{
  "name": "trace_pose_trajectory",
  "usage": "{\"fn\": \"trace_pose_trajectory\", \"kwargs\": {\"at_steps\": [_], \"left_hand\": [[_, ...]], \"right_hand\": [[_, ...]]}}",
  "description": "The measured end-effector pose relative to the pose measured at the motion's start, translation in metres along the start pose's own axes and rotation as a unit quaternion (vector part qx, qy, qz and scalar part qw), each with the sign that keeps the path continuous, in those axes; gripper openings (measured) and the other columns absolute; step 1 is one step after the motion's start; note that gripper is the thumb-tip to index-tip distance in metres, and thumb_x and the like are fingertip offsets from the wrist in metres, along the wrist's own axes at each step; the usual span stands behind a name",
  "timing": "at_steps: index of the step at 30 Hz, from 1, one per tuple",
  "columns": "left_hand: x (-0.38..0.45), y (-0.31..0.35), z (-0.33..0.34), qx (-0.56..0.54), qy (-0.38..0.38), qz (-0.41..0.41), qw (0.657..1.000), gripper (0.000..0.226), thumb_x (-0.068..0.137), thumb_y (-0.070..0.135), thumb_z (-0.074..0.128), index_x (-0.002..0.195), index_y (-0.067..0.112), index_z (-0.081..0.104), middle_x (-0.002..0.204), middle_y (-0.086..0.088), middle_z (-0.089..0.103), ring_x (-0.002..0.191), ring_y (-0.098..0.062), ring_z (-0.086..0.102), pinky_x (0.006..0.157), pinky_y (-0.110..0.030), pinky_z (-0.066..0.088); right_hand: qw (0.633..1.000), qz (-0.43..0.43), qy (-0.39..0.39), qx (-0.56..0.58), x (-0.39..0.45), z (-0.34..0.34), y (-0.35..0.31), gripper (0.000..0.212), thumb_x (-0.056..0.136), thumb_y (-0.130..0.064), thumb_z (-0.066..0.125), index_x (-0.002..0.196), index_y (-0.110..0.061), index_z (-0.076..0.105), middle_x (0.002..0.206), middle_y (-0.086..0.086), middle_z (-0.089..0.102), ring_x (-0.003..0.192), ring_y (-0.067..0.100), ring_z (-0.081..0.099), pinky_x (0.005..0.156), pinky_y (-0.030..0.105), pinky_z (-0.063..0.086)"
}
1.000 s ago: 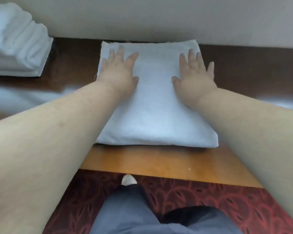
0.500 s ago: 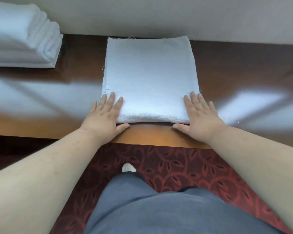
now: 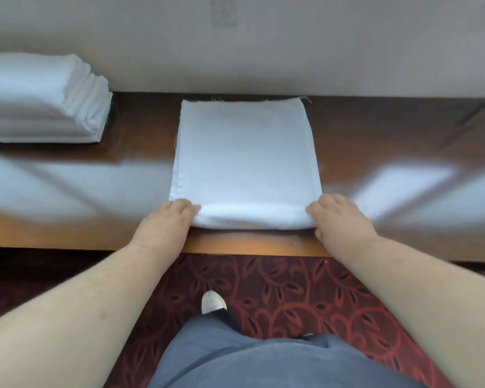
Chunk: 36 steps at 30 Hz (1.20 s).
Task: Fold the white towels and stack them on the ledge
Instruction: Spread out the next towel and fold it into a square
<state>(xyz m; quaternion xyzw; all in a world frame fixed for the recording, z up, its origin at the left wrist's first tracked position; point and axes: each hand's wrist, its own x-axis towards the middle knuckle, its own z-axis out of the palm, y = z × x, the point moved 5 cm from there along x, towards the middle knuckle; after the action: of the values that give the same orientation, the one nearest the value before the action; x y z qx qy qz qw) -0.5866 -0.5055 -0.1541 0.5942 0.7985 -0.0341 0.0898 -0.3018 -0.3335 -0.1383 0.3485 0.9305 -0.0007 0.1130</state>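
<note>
A folded white towel (image 3: 244,161) lies flat on the glossy brown wooden ledge (image 3: 375,141), its far edge against the wall. My left hand (image 3: 167,219) grips the towel's near left corner with curled fingers. My right hand (image 3: 339,217) grips the near right corner the same way. The near edge is lifted slightly into a thick roll between both hands. A stack of folded white towels (image 3: 39,99) sits at the far left of the ledge.
A beige wall (image 3: 263,46) runs right behind the ledge. Below the ledge's front edge lies red patterned carpet (image 3: 286,292). My grey trousers (image 3: 263,359) and a white shoe tip (image 3: 212,302) show at the bottom.
Both hands slid from the towel's far half back to its near edge. Their fingers, flat before, now curl around the near corners and lift that edge.
</note>
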Motion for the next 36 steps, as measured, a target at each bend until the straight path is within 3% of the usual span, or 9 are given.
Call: {"fn": "trace_pose_trajectory", "kwargs": {"at_steps": [6, 10, 14, 17, 21, 26, 29, 32, 36], "left_hand": [[-0.017, 0.006, -0.008, -0.072, 0.005, -0.045, 0.996, 0.062, 0.086, -0.002, 0.045, 0.140, 0.027, 0.046, 0.141, 0.007, 0.043, 0.127, -0.019, 0.036, 0.099, -0.034, 0.042], [-0.014, -0.001, -0.036, -0.137, 0.033, -0.098, 0.985, 0.048, 0.083, 0.012, 0.056, 0.128, 0.029, 0.058, 0.130, 0.004, 0.055, 0.120, -0.021, 0.045, 0.098, -0.034, 0.038], [-0.018, 0.003, -0.073, -0.147, 0.036, -0.104, 0.983, 0.038, 0.078, 0.020, 0.060, 0.114, 0.034, 0.062, 0.106, 0.006, 0.065, 0.102, -0.020, 0.057, 0.081, -0.029, 0.041], [-0.024, 0.003, -0.087, -0.210, 0.024, -0.146, 0.967, 0.031, 0.076, 0.027, 0.062, 0.100, 0.047, 0.056, 0.088, 0.022, 0.060, 0.084, -0.007, 0.058, 0.068, -0.023, 0.041], [-0.009, -0.003, -0.101, -0.353, 0.064, -0.225, 0.906, 0.032, 0.073, 0.036, 0.063, 0.093, 0.057, 0.047, 0.088, 0.024, 0.060, 0.073, 0.006, 0.058, 0.059, -0.018, 0.039], [0.054, -0.018, -0.108, -0.551, 0.128, -0.271, 0.779, 0.041, 0.071, 0.037, 0.064, 0.111, 0.026, 0.065, 0.105, -0.003, 0.071, 0.099, -0.021, 0.067, 0.087, -0.042, 0.054], [0.093, -0.026, -0.101, -0.605, 0.138, -0.305, 0.723, 0.025, 0.081, 0.032, 0.063, 0.103, 0.021, 0.068, 0.104, -0.002, 0.072, 0.098, -0.021, 0.068, 0.081, -0.037, 0.056], [0.126, -0.038, -0.087, -0.580, 0.135, -0.328, 0.734, 0.016, 0.091, 0.030, 0.058, 0.102, 0.022, 0.065, 0.098, 0.005, 0.070, 0.085, -0.010, 0.067, 0.065, -0.025, 0.050], [0.159, -0.054, -0.061, -0.445, 0.065, -0.372, 0.812, 0.022, 0.098, 0.034, 0.040, 0.104, 0.018, 0.054, 0.083, 0.004, 0.056, 0.069, -0.014, 0.053, 0.056, -0.026, 0.035]], "right_hand": [[0.995, 0.005, -0.040, 0.094, -0.016, 0.003, 0.008, 0.036, 0.080, -0.022, 0.063, 0.116, -0.022, 0.057, 0.112, 0.000, 0.052, 0.109, 0.024, 0.046, 0.094, 0.032, 0.038], [0.971, 0.021, 0.004, 0.238, -0.018, -0.017, 0.029, 0.036, 0.077, -0.023, 0.062, 0.113, -0.025, 0.064, 0.109, -0.004, 0.054, 0.112, 0.021, 0.043, 0.090, 0.027, 0.035], [0.951, -0.012, 0.013, 0.310, -0.019, -0.044, 0.042, 0.019, 0.075, -0.020, 0.064, 0.093, -0.025, 0.065, 0.106, -0.008, 0.057, 0.110, 0.018, 0.051, 0.092, 0.027, 0.040], [0.916, 0.038, -0.020, 0.398, -0.024, -0.049, 0.056, 0.016, 0.074, -0.026, 0.059, 0.089, -0.032, 0.061, 0.092, -0.014, 0.065, 0.087, 0.007, 0.061, 0.074, 0.030, 0.049], [0.868, 0.120, 0.033, 0.481, -0.008, -0.063, 0.075, 0.021, 0.073, -0.036, 0.052, 0.092, -0.042, 0.057, 0.079, -0.017, 0.065, 0.075, -0.010, 0.057, 0.060, 0.022, 0.041], [0.773, 0.195, 0.121, 0.591, 0.058, -0.085, 0.085, 0.014, 0.082, -0.041, 0.052, 0.095, -0.042, 0.057, 0.099, -0.020, 0.066, 0.093, -0.003, 0.061, 0.074, 0.024, 0.048], [0.761, 0.223, 0.133, 0.594, 0.100, -0.084, 0.086, 0.022, 0.089, -0.051, 0.050, 0.109, -0.041, 0.053, 0.106, -0.021, 0.064, 0.101, 0.001, 0.060, 0.088, 0.032, 0.052], [0.772, 0.242, 0.133, 0.573, 0.135, -0.074, 0.088, 0.030, 0.095, -0.050, 0.047, 0.121, -0.038, 0.052, 0.107, -0.019, 0.063, 0.101, 0.006, 0.061, 0.092, 0.036, 0.051], [0.774, 0.275, 0.119, 0.558, 0.171, -0.052, 0.085, 0.033, 0.097, -0.048, 0.044, 0.126, -0.037, 0.052, 0.103, -0.019, 0.061, 0.097, 0.007, 0.059, 0.083, 0.025, 0.044]]}}
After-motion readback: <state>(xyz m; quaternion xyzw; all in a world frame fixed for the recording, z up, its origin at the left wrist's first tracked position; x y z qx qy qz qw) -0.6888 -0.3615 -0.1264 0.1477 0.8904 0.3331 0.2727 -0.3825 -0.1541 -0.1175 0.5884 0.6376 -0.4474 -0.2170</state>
